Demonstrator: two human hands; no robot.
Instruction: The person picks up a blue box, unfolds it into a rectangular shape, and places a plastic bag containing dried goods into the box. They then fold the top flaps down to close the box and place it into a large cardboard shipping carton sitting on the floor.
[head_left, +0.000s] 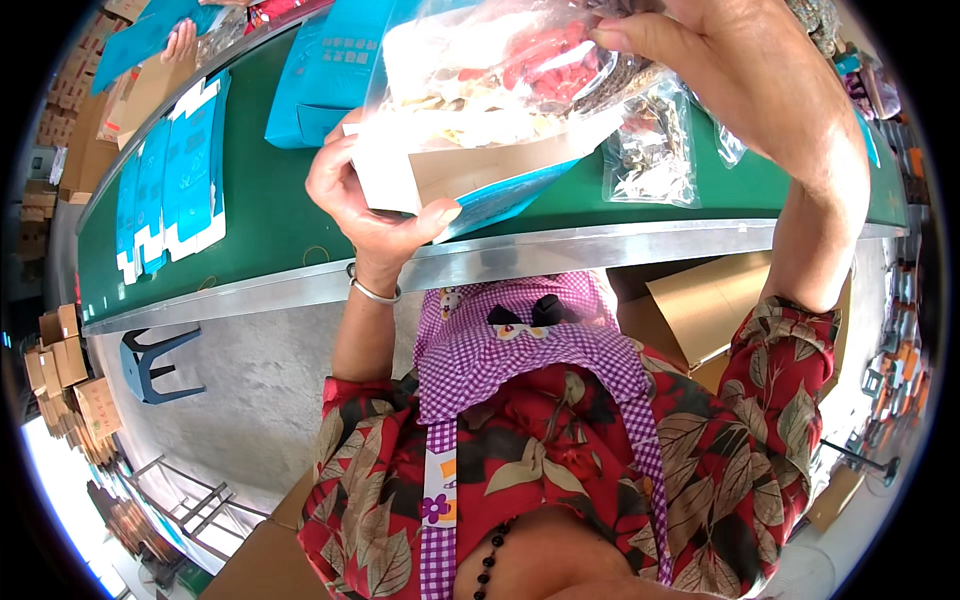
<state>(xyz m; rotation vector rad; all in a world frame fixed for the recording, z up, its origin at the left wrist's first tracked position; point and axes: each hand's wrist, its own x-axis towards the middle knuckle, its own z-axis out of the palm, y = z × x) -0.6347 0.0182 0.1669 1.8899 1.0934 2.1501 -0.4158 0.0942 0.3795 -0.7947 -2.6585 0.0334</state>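
Observation:
My left hand (367, 191) grips one end of a blue cardboard box (510, 196), its thumb along the near edge. The box is open towards me, with white flaps and a pale inside. Over the opening, my right hand (720, 67) pinches a clear plastic bag (480, 90) of dried goods by its right side. Red pieces, pale slices and a dark brown bundle show through the film; glare hides part of it. Whether the bag's lower edge is inside the box, I cannot tell. Another clear bag (651, 150) of dried pieces lies beneath my right hand.
On the green conveyor belt (262, 217) lie flattened blue cartons (176, 169) and a larger blue box (322, 82). A metal rail (570, 247) edges it. Across the belt another person's hand (180, 41) touches a blue sheet. Below are a stool (154, 367) and an open brown carton (709, 300).

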